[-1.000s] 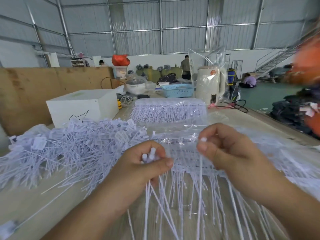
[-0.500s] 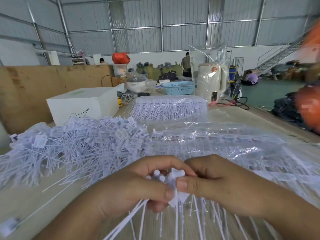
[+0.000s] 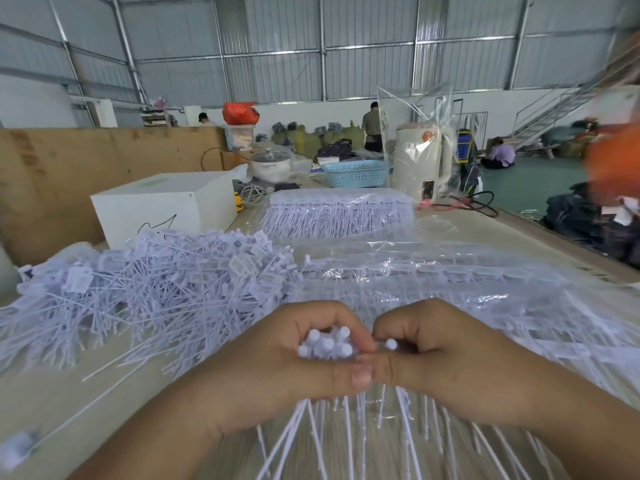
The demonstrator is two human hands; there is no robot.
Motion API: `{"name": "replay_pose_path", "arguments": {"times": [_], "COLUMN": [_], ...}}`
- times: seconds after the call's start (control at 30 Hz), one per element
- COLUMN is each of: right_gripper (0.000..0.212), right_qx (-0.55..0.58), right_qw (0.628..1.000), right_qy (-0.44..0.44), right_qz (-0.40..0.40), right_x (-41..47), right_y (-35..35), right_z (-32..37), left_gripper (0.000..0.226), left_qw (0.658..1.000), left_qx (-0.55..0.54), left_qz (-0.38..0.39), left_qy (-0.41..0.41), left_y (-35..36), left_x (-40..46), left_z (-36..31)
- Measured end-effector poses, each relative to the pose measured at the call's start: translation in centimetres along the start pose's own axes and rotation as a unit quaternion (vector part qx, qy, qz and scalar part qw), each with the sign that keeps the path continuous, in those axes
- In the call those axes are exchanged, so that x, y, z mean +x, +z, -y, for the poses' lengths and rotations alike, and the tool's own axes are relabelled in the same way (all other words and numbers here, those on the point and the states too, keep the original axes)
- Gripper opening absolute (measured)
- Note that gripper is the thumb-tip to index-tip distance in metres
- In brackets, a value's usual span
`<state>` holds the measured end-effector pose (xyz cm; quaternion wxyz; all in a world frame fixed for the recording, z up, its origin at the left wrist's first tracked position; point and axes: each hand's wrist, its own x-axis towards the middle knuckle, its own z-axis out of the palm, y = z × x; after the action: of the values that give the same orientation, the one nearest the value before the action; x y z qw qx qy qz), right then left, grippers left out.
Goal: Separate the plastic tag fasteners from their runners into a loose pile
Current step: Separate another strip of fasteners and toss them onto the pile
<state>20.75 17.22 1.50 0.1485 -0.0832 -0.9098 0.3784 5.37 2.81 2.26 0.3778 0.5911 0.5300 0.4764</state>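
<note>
My left hand [image 3: 277, 362] grips a small bundle of white tag fasteners [image 3: 325, 344], their round heads sticking up between thumb and fingers and their long tails hanging below. My right hand [image 3: 433, 348] touches it thumb to thumb and pinches a single fastener [image 3: 391, 344] by its head. Under and beyond both hands lie clear plastic-wrapped sheets of fasteners on runners [image 3: 433, 282]. A loose pile of separated fasteners [image 3: 156, 289] spreads over the table to the left.
A stacked block of fasteners on runners [image 3: 339, 213] sits further back. A white box [image 3: 162, 206] stands at the back left, with a blue basket [image 3: 356, 173] and a beige bagged kettle [image 3: 422, 164] behind. The table edge runs along the right.
My right hand came down from the runner sheet with a fastener and met my left hand. The bundle in my left hand has grown and both hands sit lower and closer together.
</note>
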Motion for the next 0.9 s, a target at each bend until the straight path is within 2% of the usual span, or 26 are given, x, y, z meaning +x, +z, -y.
{"name": "replay_pose_path", "arguments": {"times": [0.13,0.2,0.37,0.47,0.5,0.57,0.6,0.63,0.73,0.9], "right_gripper": [0.038,0.035,0.027,0.036,0.039,0.031,0.02,0.022,0.044,0.065], "right_qx": [0.041,0.055,0.021,0.107,0.126,0.161,0.186,0.194,0.158,0.132], "right_qw": [0.999,0.998,0.987,0.958,0.955,0.964,0.968,0.974,0.985,0.989], "right_qy": [0.002,-0.006,-0.044,-0.029,-0.026,-0.033,-0.039,-0.045,-0.072,-0.057], "right_qz": [0.008,-0.013,-0.156,-0.263,-0.267,-0.211,-0.162,-0.11,-0.022,0.042], "right_x": [0.1,0.2,0.7,0.9,0.8,0.4,0.4,0.3,0.5,0.1], "right_y": [-0.2,-0.4,1.1,0.5,0.0,-0.4,-0.3,-0.1,0.6,0.3], "right_z": [0.3,0.4,0.7,0.5,0.3,0.1,0.1,-0.1,-0.6,-0.6], "left_gripper": [0.019,0.025,0.021,0.027,0.025,0.022,0.022,0.021,0.007,0.019], "left_qw": [0.991,0.983,0.957,0.939,0.937,0.942,0.946,0.953,0.982,1.0], "left_qx": [0.072,0.063,0.06,0.064,0.056,0.021,0.005,-0.006,-0.017,0.005], "left_qz": [-0.113,-0.168,-0.276,-0.33,-0.336,-0.328,-0.316,-0.294,-0.18,0.022], "left_qy": [0.02,0.03,0.057,0.07,0.073,0.076,0.074,0.068,0.05,-0.016], "left_y": [0.1,0.2,1.6,2.1,2.1,1.9,1.6,1.5,1.1,-0.3], "left_x": [0.3,0.5,1.1,1.2,1.1,1.1,1.1,1.2,1.1,0.3], "left_z": [0.1,0.0,0.1,0.4,0.4,0.4,0.6,0.7,0.8,0.4]}}
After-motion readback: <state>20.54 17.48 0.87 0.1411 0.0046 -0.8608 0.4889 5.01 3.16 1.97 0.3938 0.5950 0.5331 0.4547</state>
